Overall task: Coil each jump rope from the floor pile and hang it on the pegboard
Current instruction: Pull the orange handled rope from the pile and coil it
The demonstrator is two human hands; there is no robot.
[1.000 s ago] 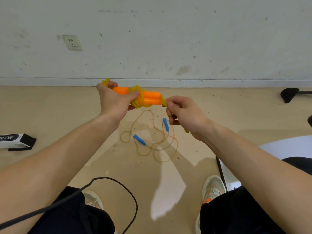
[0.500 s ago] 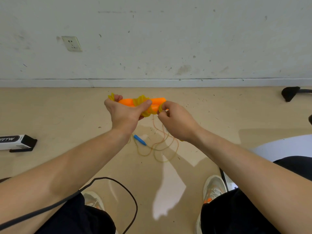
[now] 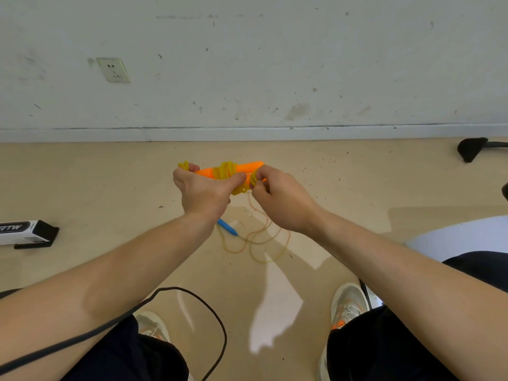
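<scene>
Clenches left hand (image 3: pixel 204 193) round paired orange plastic jump-rope handles (image 3: pixel 247 166), held mid-air, thumb pressing the wound yellow cord (image 3: pixel 226 170); pinches that cord's end with right hand (image 3: pixel 283 204). Risks springing the stiff coils undone through a slack pinch before tucking. Below, scuffed beige floor (image 3: pixel 110 182) with black-and-white box (image 3: pixel 26 232) at left, uncoiled blue-handled tan rope (image 3: pixel 226 227) at centre; behind, marked white wall (image 3: pixel 275 64) with socket (image 3: pixel 113 70).
</scene>
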